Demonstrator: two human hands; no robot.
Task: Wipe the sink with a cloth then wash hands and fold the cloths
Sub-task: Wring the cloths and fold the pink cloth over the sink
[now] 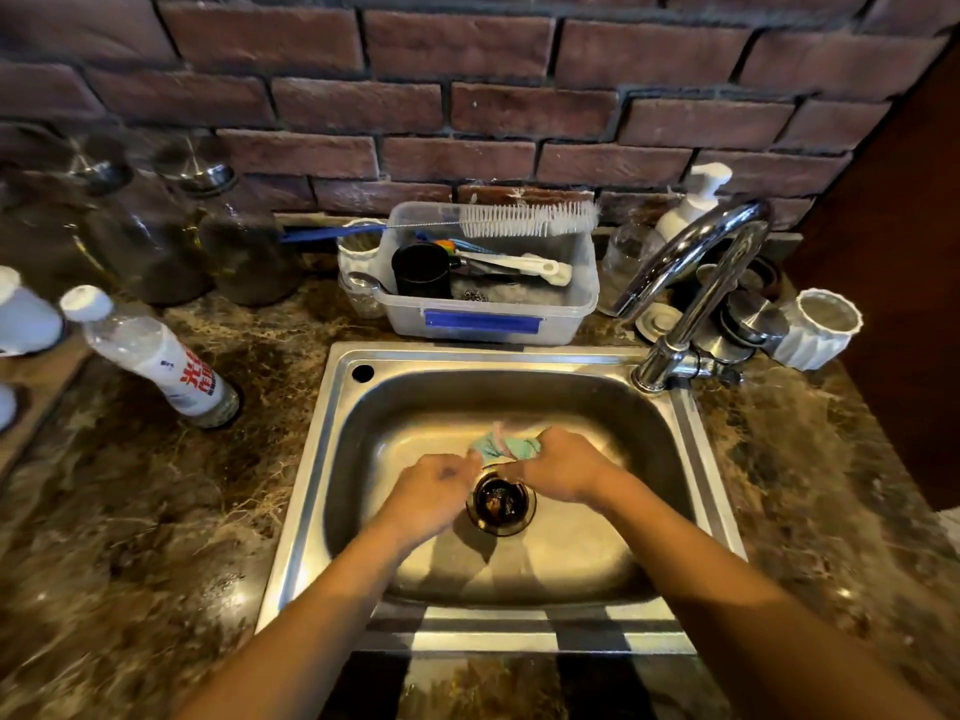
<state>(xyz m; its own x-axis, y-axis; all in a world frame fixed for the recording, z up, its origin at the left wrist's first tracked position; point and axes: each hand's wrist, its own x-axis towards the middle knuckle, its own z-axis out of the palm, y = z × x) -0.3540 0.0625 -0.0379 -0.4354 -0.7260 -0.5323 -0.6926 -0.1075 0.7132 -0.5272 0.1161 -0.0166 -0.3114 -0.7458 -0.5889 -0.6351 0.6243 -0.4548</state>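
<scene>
Hand L, hand R, knuckles-up round cloth

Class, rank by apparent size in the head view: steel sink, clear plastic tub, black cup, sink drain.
1. steel sink
2. clear plastic tub
3. black cup and sink drain look about alike, and the drain is nearer, so I leave them unranked.

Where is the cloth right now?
Head view, centre: the cloth is bunched between the left hand and right hand, inside the sink, just behind the drain.
</scene>
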